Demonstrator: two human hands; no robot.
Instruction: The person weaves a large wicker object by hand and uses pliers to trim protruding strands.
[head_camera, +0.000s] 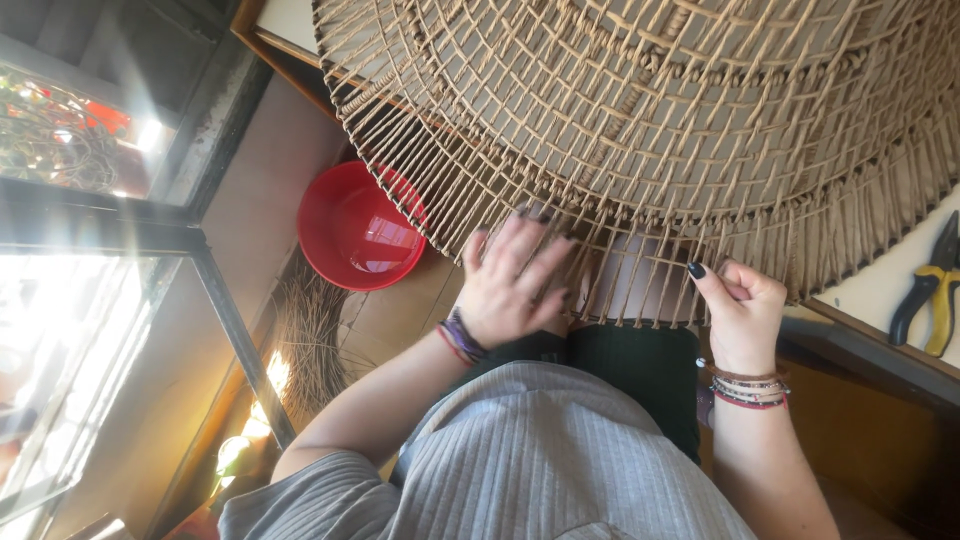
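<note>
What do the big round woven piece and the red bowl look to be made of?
Woven piece: probably rattan or wicker, matte tan, with loose strand ends fringing its rim. Red bowl: likely plastic, smooth and glossy, with bright glare inside.

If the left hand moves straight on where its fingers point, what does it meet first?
The left hand would meet the loose tan spokes of the large round woven wicker piece first; its fingertips seem already among them, though depth is unclear.

A light-topped table with a wooden edge carries the large round woven rattan piece above both hands. Black-and-yellow pliers lie on it, right of the right hand. On the floor, left of the left hand, sit a red bowl and a bundle of reeds.
</note>
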